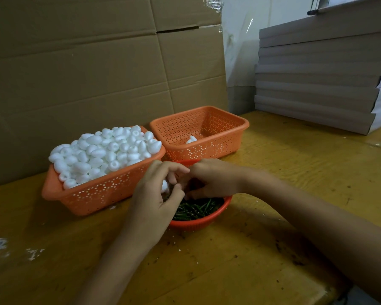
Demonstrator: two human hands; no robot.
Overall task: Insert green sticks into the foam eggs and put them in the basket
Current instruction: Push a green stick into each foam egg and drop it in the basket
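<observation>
While my left hand (161,192) curls round a white foam egg (165,186), my right hand (211,181) meets it fingertip to fingertip above the round red bowl (226,202) of green sticks (196,209). My right fingers are bent down toward the egg, but I cannot tell whether they pinch a stick, since my own hands hide the spot. Just left of the bowl stands an orange basket (97,195) heaped with loose eggs (101,150). Behind the bowl, a second basket (207,148) holds one or two finished eggs (191,139) near its front wall. All rest on a yellow table (273,172), with cardboard (86,73) behind.
</observation>
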